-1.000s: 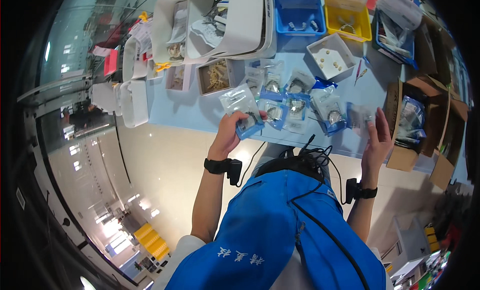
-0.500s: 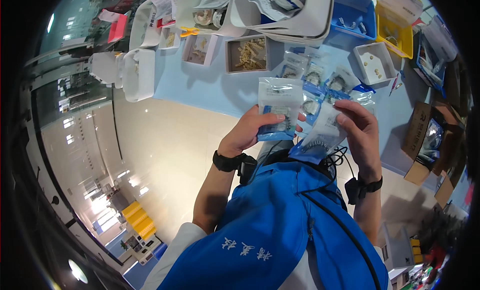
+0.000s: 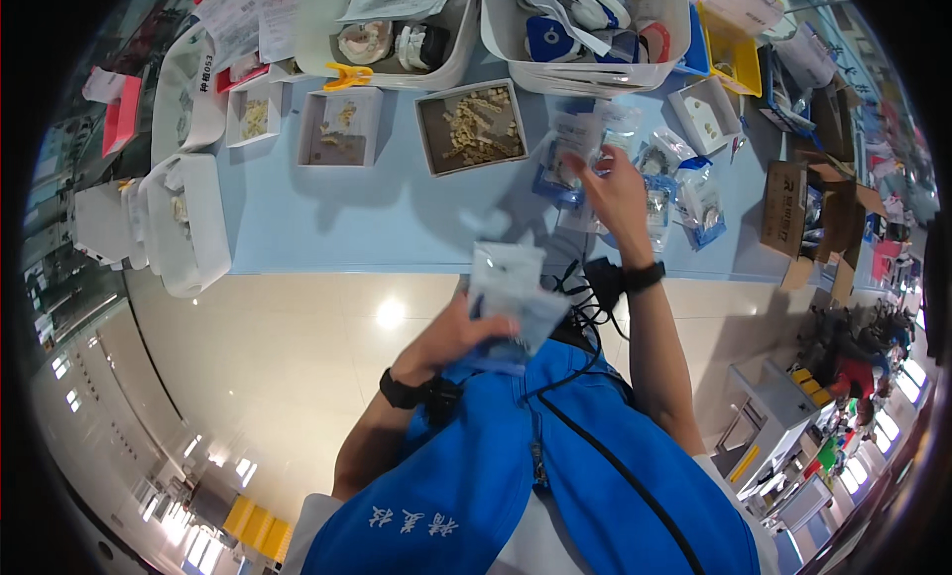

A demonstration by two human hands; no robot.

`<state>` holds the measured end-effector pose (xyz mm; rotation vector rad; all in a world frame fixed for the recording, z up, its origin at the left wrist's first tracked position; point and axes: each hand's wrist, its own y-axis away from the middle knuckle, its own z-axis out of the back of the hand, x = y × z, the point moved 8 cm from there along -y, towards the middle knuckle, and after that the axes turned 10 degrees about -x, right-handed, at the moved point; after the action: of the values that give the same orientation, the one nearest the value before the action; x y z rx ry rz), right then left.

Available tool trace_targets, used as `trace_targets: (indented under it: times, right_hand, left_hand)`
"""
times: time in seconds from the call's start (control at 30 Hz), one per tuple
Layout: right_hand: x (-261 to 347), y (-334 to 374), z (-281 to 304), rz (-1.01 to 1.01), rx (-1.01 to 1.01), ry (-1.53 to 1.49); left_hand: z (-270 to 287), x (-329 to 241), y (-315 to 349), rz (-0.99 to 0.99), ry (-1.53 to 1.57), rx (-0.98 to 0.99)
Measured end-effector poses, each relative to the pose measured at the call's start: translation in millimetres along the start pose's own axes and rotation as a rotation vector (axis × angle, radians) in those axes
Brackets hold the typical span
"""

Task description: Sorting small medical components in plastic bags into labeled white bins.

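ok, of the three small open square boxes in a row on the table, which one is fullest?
The rightmost box, the dark-lined one nearest the right hand. Pale pieces heap across it; the middle box and left box hold only a few.

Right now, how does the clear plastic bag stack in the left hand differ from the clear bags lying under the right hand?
The clear plastic bag stack is lifted off the pale blue table and gripped in the left hand near the chest; the clear bags on the table lie spread out, where the right hand reaches among them. Both are small transparent packets with blue edging.
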<state>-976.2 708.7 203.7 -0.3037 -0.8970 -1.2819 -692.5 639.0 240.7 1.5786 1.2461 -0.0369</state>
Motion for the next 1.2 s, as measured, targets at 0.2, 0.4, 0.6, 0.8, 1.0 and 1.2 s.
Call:
trace_targets:
  times: [0.2,0.4,0.6,0.8,1.0,1.2]
  right_hand:
    - [-24.6,-19.7,-17.5,0.077,-0.285,0.027]
    - [-10.9,47.7,32.9,-0.163,0.259,-0.508]
    - [30.5,151.8,-37.6,-0.082,0.653,-0.257]
    - [6.8,-14.2,44.7,0.421,-0.035,0.25]
    - [15.0,-93.0,27.0,0.691,-0.182,0.554]
    - [8.0,-74.4,102.5,0.478,-0.152,-0.041]
  left_hand:
    - [-8.8,-5.6,28.4,0.047,-0.381,0.217]
    - [63.2,-5.5,-1.3,0.04,0.35,-0.242]
    - [20.6,-15.8,-27.8,-0.061,0.204,-0.075]
    - [3.3,-19.4,8.8,0.005,-0.173,0.121]
    - [-33.3,-20.4,30.0,0.008,-0.416,0.279]
    - [10.3,-20.8,-0.3,-0.078,0.164,-0.175]
